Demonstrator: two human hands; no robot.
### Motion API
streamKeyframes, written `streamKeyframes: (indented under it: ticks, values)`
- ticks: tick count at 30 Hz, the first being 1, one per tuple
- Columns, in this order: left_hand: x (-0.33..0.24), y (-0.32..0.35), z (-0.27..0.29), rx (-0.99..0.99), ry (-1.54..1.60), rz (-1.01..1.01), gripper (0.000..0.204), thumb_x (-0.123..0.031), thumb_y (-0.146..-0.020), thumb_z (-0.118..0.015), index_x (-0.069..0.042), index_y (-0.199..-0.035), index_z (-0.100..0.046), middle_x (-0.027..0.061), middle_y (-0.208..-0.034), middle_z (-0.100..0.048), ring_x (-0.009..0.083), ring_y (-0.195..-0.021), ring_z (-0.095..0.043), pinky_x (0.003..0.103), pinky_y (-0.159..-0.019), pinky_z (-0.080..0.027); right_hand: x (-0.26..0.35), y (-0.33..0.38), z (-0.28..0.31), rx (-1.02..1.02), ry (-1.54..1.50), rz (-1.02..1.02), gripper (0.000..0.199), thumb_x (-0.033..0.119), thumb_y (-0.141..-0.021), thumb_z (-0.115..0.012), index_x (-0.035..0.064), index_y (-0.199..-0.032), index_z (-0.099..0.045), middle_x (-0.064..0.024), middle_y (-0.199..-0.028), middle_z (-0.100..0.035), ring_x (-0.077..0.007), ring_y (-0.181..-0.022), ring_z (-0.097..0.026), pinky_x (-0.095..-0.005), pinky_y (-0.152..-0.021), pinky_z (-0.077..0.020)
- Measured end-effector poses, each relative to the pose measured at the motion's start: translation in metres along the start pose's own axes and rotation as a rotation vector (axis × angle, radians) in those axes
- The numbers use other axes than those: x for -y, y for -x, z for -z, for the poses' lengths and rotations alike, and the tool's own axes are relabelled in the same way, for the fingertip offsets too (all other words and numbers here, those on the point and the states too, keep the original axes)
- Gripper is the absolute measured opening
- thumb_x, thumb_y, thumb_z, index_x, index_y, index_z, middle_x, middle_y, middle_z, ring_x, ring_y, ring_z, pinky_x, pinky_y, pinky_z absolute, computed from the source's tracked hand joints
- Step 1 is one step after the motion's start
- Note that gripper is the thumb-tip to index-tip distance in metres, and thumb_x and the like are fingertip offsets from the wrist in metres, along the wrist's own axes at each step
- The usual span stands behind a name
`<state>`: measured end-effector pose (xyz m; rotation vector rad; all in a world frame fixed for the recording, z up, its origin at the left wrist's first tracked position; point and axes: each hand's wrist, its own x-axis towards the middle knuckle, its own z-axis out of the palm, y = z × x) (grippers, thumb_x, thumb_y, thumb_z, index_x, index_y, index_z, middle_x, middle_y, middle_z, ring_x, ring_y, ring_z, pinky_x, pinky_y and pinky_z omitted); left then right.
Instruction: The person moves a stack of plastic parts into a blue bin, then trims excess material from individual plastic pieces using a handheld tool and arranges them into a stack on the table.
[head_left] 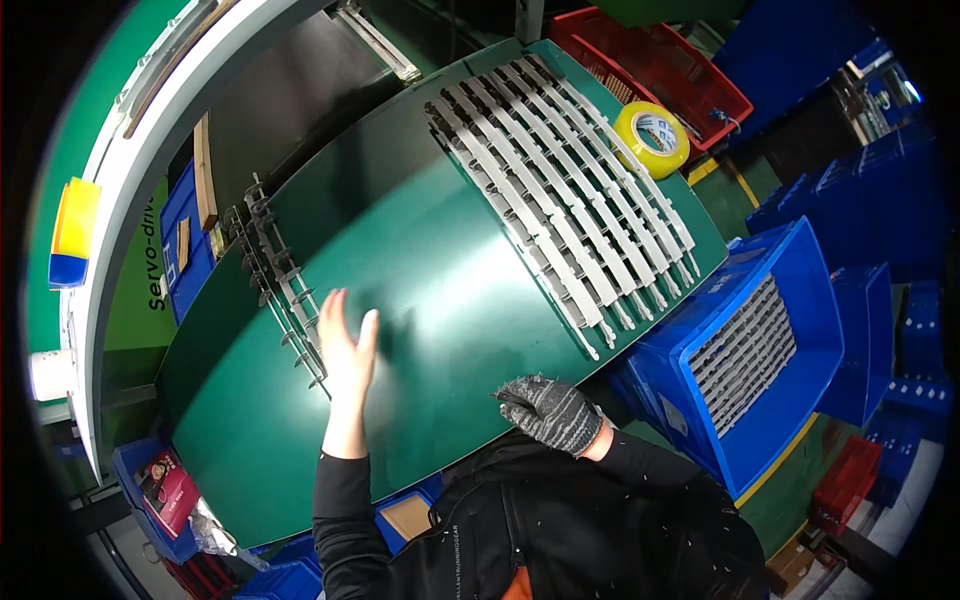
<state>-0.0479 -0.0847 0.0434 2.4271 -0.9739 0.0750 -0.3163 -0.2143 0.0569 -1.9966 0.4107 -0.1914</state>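
Note:
My bare left hand (347, 350) is open, thumb and fingers apart. Its fingertips are beside the narrow strips with small round tabs (283, 285) at the left of the green table (430, 310); whether they touch is hard to tell. My right hand (552, 412), in a grey knitted glove, is closed near the table's front edge, with nothing visible in it. Farther right, several long pale-grey toothed strips (560, 185) lie side by side in a slanted row.
A roll of yellow tape (652, 138) stands at the far right table edge, by a red crate (690, 85). To the right, a blue bin (815, 330) contains more stacked strips. A curved white frame (125, 170) rises at left. Another blue bin with packaging (140, 470) sits lower left.

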Motion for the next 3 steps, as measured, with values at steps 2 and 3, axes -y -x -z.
streamKeyframes:
  ticks: [2,3]
  values:
    - [-0.055,-0.011,-0.022,0.334,0.515,0.296,0.053,-0.027,-0.079,-0.063,-0.002,-0.122,-0.046,0.0191,-0.125,-0.046,0.0269,-0.115,-0.046,0.038,-0.098,-0.034,0.000,0.006,0.000,0.009,-0.028,-0.019,0.023,0.022,-0.081,-0.059,0.0072,-0.099,-0.061,-0.0126,-0.091,-0.062,-0.0294,-0.085,-0.059,-0.0375,-0.075,-0.0470]
    - [-0.059,-0.012,-0.021,0.328,0.512,0.288,0.053,-0.027,-0.079,-0.063,-0.002,-0.122,-0.046,0.0191,-0.125,-0.046,0.0269,-0.115,-0.046,0.038,-0.098,-0.034,-0.002,0.011,0.000,-0.011,-0.032,-0.016,0.025,0.022,-0.080,-0.059,0.0075,-0.100,-0.061,-0.0128,-0.092,-0.062,-0.0293,-0.085,-0.059,-0.0373,-0.076,-0.0471]
